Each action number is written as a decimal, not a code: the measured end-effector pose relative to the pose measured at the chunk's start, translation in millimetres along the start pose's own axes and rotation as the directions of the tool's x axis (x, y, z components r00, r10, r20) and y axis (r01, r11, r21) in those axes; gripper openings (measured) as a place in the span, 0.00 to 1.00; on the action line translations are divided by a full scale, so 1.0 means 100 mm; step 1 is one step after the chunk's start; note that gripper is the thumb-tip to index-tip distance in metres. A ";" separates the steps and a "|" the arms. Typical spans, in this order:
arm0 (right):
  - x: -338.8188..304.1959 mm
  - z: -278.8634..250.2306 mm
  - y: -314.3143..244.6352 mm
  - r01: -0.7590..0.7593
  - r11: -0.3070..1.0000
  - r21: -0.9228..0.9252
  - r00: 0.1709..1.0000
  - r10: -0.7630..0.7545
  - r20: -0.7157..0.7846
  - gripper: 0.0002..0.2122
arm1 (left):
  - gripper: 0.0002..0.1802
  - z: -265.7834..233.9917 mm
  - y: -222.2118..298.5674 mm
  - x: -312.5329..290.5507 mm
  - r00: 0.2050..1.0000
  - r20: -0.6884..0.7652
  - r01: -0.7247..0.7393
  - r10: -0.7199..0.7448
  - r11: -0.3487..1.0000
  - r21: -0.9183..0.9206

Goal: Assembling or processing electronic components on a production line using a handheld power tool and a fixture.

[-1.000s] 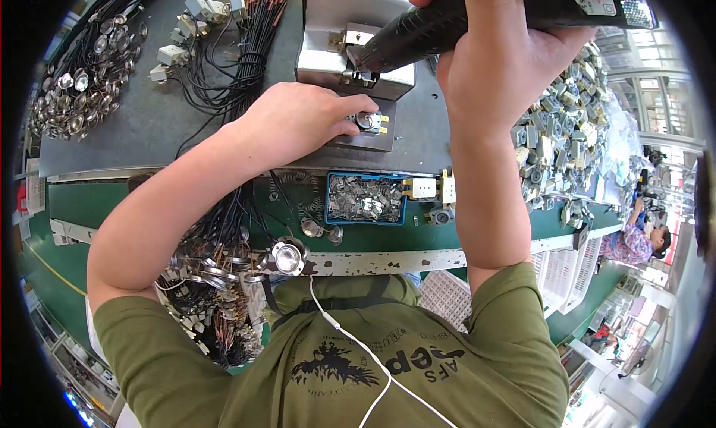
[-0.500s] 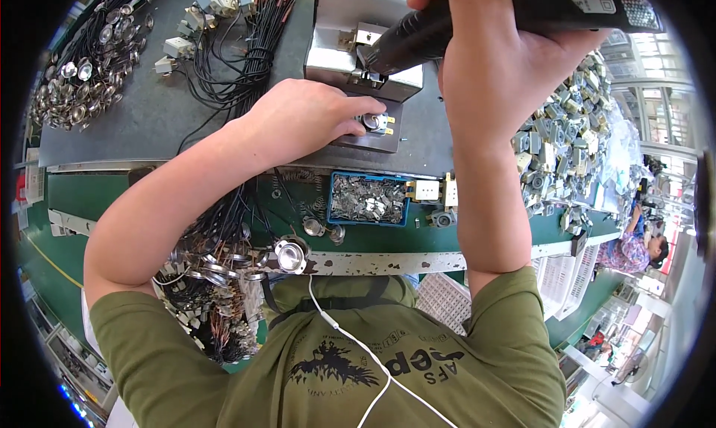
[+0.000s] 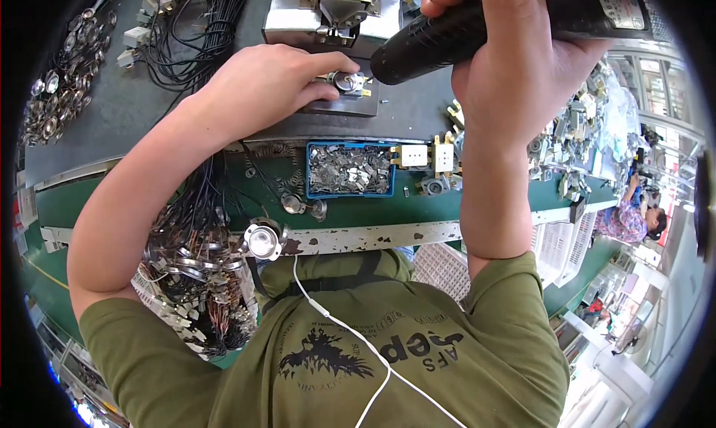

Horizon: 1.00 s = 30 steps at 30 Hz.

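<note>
My left hand (image 3: 272, 85) reaches over a flat steel block (image 3: 339, 106). Its thumb and index finger pinch a small round metal part with brass tabs (image 3: 347, 83), which sits on that block. Up at the right, my right hand (image 3: 514, 63) is wrapped round a black hand-held power tool (image 3: 440, 44). The tool's blunt nose points down-left, just right of the round part and apart from it. Behind the block stands a shiny steel fixture (image 3: 292, 21) with a metal clamp-like piece (image 3: 339, 25) in its middle.
A blue tray (image 3: 350, 196) of small metal clips lies nearer me, beside white blocks with brass tabs (image 3: 412, 156). Black cables (image 3: 212, 40) and metal cups (image 3: 67, 85) fill the left. Grey-white connectors (image 3: 574, 130) heap at right. Another person (image 3: 626, 223) sits far right.
The tool's nose has come away from the steel fixture and now hangs beside the block. My left hand keeps its pinch on the round part. The whole view has shifted.
</note>
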State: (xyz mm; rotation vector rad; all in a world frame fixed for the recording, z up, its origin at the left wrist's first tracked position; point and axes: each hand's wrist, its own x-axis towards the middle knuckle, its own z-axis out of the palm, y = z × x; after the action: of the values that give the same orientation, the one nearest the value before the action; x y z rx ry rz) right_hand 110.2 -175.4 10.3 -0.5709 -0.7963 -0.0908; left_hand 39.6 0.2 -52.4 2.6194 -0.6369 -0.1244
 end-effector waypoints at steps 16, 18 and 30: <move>-0.14 0.22 -0.20 -0.155 0.669 -0.727 0.988 0.096 -0.121 0.08 | 0.19 0.04 -0.03 -0.01 1.000 -0.004 -0.013 0.013 0.998 0.060; -0.15 0.28 -0.22 -0.173 0.680 -0.713 0.985 0.117 -0.128 0.08 | 0.19 0.05 -0.02 -0.02 1.000 -0.018 -0.023 0.024 0.998 0.066; -0.18 0.09 0.03 -0.107 0.994 0.028 0.990 0.109 -0.087 0.08 | 0.17 0.08 -0.04 -0.03 0.997 -0.070 -0.039 0.045 0.996 0.081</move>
State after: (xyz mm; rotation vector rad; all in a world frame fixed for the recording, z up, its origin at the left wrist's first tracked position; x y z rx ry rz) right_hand 92.9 -170.2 1.4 -0.5826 -0.6788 -0.0073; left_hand 37.2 1.2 -61.6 2.6711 -0.6848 0.0084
